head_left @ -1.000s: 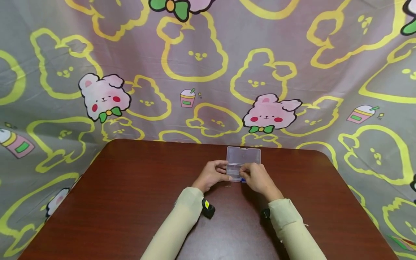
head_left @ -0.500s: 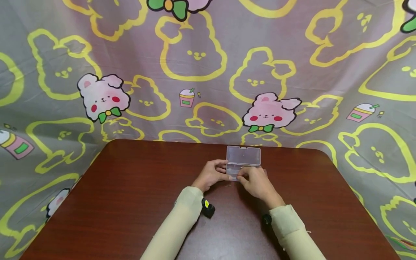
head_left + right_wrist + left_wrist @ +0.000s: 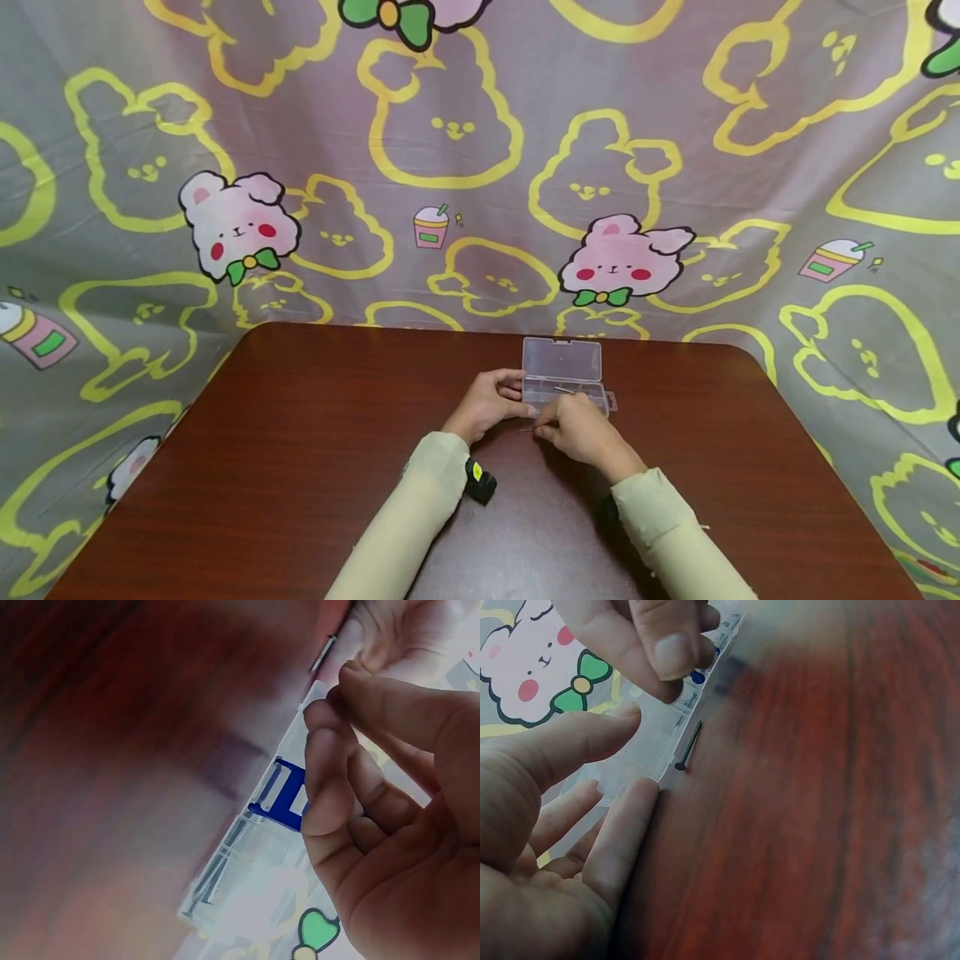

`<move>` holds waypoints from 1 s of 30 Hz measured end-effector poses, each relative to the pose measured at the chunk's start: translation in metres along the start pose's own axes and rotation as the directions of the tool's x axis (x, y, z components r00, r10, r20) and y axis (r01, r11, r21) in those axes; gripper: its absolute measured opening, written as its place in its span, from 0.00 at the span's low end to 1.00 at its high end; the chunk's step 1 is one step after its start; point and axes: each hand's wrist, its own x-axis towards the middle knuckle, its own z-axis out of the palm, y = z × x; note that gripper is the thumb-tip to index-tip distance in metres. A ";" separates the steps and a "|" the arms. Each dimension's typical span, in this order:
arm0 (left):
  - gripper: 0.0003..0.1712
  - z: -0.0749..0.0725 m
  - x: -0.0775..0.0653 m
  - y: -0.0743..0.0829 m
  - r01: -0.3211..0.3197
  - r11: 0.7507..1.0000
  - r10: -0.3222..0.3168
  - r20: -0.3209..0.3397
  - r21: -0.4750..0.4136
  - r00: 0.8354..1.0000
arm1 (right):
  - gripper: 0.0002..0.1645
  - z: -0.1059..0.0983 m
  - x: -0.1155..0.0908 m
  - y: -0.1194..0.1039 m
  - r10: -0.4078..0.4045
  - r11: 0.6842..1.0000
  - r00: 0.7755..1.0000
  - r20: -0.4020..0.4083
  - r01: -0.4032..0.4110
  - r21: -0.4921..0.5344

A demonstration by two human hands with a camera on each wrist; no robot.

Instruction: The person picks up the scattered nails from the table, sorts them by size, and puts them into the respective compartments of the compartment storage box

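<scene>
A clear plastic box (image 3: 540, 402) stands at the table's back edge, its lid (image 3: 562, 358) raised behind it. My left hand (image 3: 489, 404) holds the box's left end, thumb at the front corner and fingers around the side. A dark nail (image 3: 688, 746) with a flat head lies on the table by the front left corner. My right hand (image 3: 583, 429) is curled in front of the box, thumb and index fingertips together near the nail, nothing visible between them. Several nails (image 3: 214, 874) lie inside the box. A blue plastic piece (image 3: 289, 799) sits at its front edge.
The reddish-brown wooden table (image 3: 322, 433) runs up to a patterned cloth backdrop (image 3: 450, 158). A clear hanging tab (image 3: 611, 401) sticks out from the box's right end. Inside the back compartment lies a thin metal piece (image 3: 564, 389).
My right hand has moved from over the box's front, left and toward me, to beside the nail on the table. The box's right end has come into view. My left hand stays put.
</scene>
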 end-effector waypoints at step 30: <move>0.39 0.000 -0.002 0.001 -0.003 1.000 0.003 0.007 0.001 1.000 | 0.06 0.001 -0.009 -0.027 0.156 0.978 0.923 0.352 -0.094 -0.186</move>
